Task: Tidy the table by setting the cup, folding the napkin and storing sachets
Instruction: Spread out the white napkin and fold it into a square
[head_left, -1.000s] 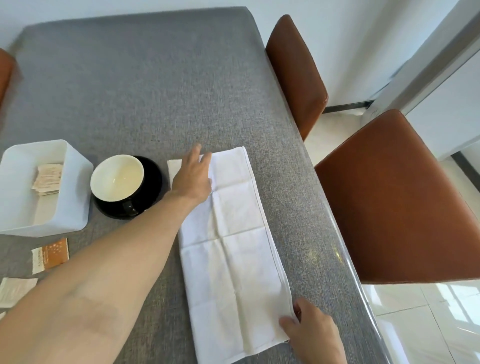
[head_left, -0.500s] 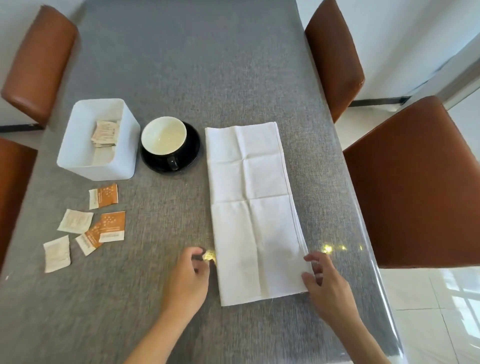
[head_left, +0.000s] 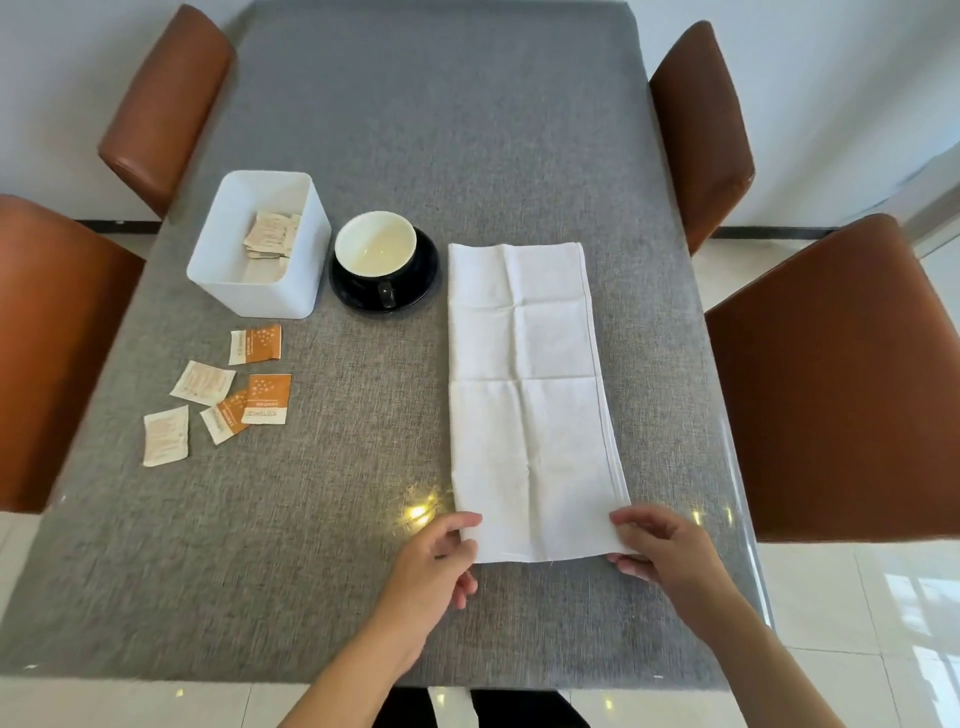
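Head view: both hands now pinch the near corners of the napkin (head_left: 527, 395), the left hand (head_left: 434, 564) at its near-left corner, the right hand (head_left: 662, 553) at its near-right one. Half a second back the fingers only hovered beside that edge; a second back the left hand pressed the far end flat. So the long strip looks ready for its next fold, away from the hands. Beyond the left hand, the cup (head_left: 375, 252) sits on its saucer (head_left: 415, 288); loose sachets (head_left: 228, 392) wait near the white box (head_left: 234, 288).
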